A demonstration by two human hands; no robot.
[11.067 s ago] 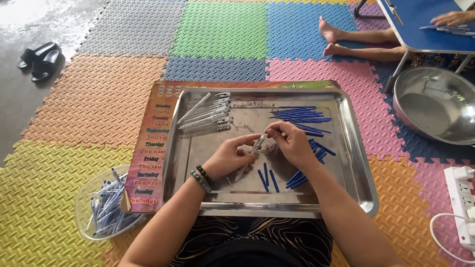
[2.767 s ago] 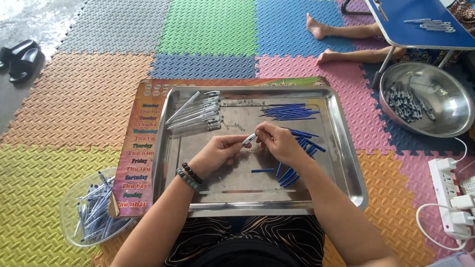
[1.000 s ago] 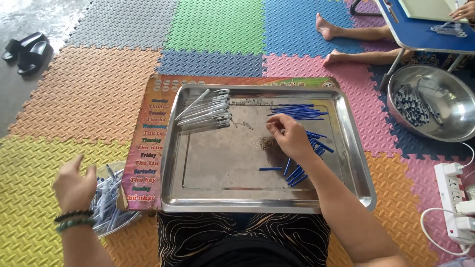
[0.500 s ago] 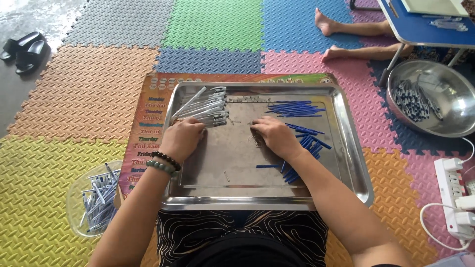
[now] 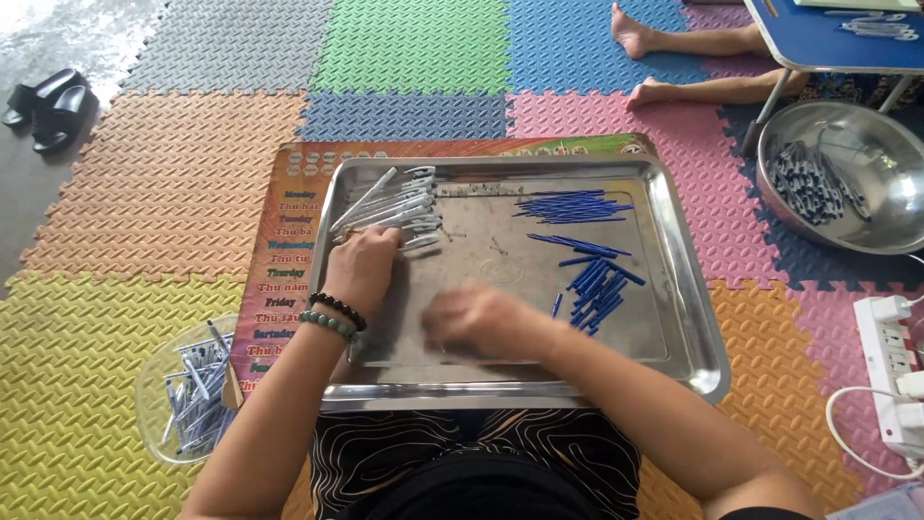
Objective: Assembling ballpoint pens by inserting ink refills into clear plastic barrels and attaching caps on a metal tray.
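Note:
A steel tray (image 5: 695, 323) lies on a printed poster in front of me. Clear pen barrels (image 5: 390, 204) are piled in its far left corner. My left hand (image 5: 364, 268), with bead bracelets at the wrist, has its fingertips curled onto the near ends of those barrels. Blue refills lie in two heaps, one at the back (image 5: 576, 206) and one at the right (image 5: 599, 285). My right hand (image 5: 481, 323) is motion-blurred over the tray's near middle, left of the refills, and its fingers are not readable.
A clear plastic bowl (image 5: 159, 424) of assembled pens sits at my left knee. A steel basin (image 5: 871, 207) with more pens is at the far right. Near it are a power strip (image 5: 890, 371), a low blue table (image 5: 818, 43) and another person's feet (image 5: 664, 43). Black sandals (image 5: 48, 98) lie at the far left.
My left hand came back from the plastic bowl to the barrel pile. My right hand left the blue refills and swept toward the tray's near middle.

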